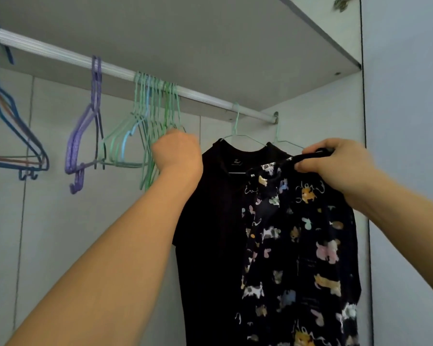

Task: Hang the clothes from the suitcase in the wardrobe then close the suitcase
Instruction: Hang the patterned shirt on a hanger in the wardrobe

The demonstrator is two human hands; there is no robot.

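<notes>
My left hand [178, 152] grips the rightmost green wire hanger [158, 126] of a bunch hanging on the wardrobe rail [200, 96]. In my right hand [335, 163] I pinch the neckline of a dark garment printed with coloured cats [300, 245] and hold it up in front of the wardrobe. Behind it a plain black shirt [210, 221] hangs on a pale green hanger [235, 126] from the rail. A second pale hanger [276, 136] hangs at the rail's right end, its load hidden by the printed garment. The suitcase is out of view.
Purple hangers [85, 136] and blue hangers [10, 126] hang further left on the rail. A shelf [235, 58] runs just above the rail. The wardrobe's right side panel [365, 121] stands close beside my right hand.
</notes>
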